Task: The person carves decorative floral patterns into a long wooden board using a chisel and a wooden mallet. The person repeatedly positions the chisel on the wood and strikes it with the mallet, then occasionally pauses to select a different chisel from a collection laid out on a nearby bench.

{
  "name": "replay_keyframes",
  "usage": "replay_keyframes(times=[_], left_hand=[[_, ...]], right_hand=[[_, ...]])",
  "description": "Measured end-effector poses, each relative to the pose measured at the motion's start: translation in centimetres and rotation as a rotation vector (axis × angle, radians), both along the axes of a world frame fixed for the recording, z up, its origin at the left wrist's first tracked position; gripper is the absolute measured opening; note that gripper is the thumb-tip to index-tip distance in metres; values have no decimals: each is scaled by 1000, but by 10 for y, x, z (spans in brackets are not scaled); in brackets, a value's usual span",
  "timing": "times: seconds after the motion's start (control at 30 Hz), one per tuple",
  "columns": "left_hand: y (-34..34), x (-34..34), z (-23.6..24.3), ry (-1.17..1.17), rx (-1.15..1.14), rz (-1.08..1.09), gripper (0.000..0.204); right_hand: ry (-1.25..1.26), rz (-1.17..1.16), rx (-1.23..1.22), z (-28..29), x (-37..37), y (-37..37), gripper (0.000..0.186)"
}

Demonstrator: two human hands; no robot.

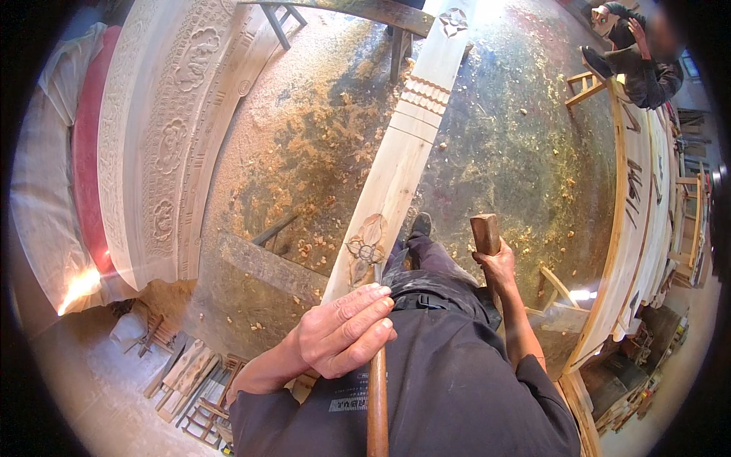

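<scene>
Plank (396,171), head view: pale, lying mid-scene, just left of person's legs (438,259), across far bench (343,9), which presumably keeps it off floor (525,160). Left hand (346,329) has fingers wrapped tight round chisel (377,404), likely steadying blade by carved flower (367,251); whether edge touches wood, can't tell from here. Right hand (499,266) has fingers clamped on wooden mallet (485,234), off to right, apart from chisel, probably for clearance. Plank's long axis runs near-left to far-right; chisel points away from person, handle near.
</scene>
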State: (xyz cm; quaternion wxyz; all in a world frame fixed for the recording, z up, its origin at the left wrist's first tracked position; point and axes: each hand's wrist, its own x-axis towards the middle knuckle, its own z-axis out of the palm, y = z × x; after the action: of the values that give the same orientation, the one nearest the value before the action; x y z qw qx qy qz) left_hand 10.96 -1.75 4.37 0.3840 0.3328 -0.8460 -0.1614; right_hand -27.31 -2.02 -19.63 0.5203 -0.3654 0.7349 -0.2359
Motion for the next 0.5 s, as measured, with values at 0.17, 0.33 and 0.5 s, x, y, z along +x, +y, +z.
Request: replay_keyframes(times=[0.17,0.33,0.5], left_hand=[[-1,0,0,-4,-6,2,28],[-2,-2,0,-7,-23,2,27],[-2,-4,-1,34,-10,45,29]], right_hand=[[58,38,36,-2,-2,0,43],[74,39,60,-6,-6,0,45],[183,155,-13,-18,-18,2,55]])
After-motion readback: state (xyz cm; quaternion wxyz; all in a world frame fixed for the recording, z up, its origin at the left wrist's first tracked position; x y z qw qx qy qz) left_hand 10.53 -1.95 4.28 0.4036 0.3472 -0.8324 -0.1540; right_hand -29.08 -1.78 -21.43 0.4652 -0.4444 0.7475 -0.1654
